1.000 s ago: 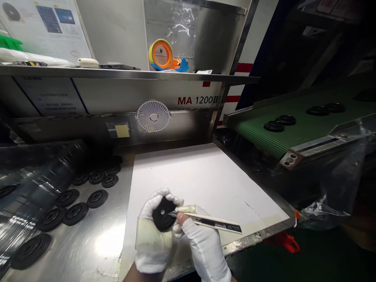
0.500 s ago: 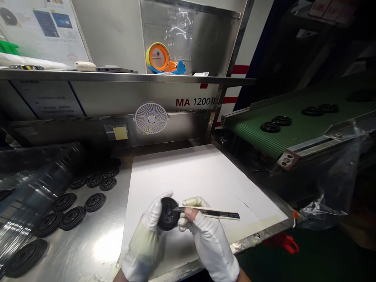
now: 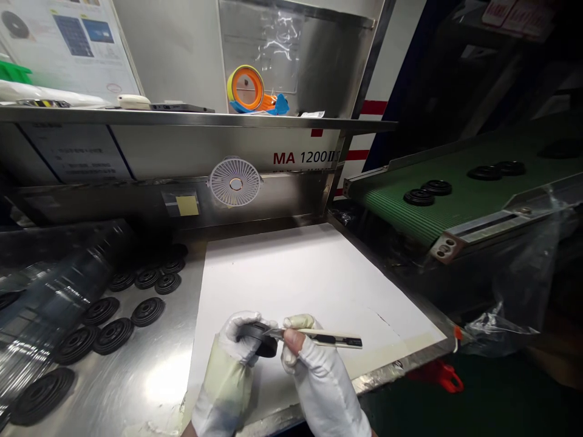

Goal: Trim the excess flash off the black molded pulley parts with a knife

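My left hand (image 3: 234,349), in a white glove, is closed round a round black plastic part (image 3: 265,345). The part is tilted so that its edge faces up and to the right. A utility knife (image 3: 334,339) with a white and black handle is gripped in my gloved right hand (image 3: 310,355), whose thumb tip shows bare. The knife's blade points left and meets the upper edge of the black part. Both hands are over a white sheet (image 3: 273,273) on the metal bench.
Several similar black parts (image 3: 148,311) lie on the bench at left, beside clear plastic (image 3: 54,315). More sit on a green conveyor belt (image 3: 387,206) at right. A small fan (image 3: 235,183) is at the back panel, under a shelf (image 3: 195,120) holding tape rolls (image 3: 246,88).
My left hand has turned the black part from showing its flat face to showing its edge. The knife has shifted slightly left and down with my right hand.
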A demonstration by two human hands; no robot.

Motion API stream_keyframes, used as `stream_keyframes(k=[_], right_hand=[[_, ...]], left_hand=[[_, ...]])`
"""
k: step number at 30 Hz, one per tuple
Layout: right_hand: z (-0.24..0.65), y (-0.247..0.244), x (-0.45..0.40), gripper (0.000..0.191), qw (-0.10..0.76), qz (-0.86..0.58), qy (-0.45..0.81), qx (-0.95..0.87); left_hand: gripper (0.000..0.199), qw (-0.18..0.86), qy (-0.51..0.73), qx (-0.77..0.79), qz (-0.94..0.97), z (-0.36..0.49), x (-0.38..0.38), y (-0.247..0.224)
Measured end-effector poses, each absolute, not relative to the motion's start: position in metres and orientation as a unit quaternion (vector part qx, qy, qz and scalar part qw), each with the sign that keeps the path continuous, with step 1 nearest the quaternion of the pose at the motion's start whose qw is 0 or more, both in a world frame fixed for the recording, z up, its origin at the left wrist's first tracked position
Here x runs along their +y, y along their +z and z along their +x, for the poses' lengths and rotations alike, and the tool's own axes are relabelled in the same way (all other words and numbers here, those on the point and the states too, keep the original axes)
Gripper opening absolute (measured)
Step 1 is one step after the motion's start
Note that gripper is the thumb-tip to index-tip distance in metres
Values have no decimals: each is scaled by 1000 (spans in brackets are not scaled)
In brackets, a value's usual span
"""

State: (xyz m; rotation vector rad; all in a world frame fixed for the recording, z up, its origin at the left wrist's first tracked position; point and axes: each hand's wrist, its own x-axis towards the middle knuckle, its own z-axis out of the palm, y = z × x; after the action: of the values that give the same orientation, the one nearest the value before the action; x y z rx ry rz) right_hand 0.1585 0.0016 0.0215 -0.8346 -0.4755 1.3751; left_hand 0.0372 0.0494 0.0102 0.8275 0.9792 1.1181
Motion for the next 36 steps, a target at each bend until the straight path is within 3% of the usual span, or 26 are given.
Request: stream_keyframes(k=[20, 29, 36], right_hand=[[155, 24, 1, 17, 659, -385, 599, -244], [170, 35, 10, 13, 633, -355, 632, -272], [172, 41, 10, 17, 597, -362, 626, -346]], left_hand=[[29, 702, 541, 380, 264, 43, 41, 7], [23, 767, 436, 307, 356, 41, 41, 28], [19, 770, 444, 300, 346, 42, 36, 25]])
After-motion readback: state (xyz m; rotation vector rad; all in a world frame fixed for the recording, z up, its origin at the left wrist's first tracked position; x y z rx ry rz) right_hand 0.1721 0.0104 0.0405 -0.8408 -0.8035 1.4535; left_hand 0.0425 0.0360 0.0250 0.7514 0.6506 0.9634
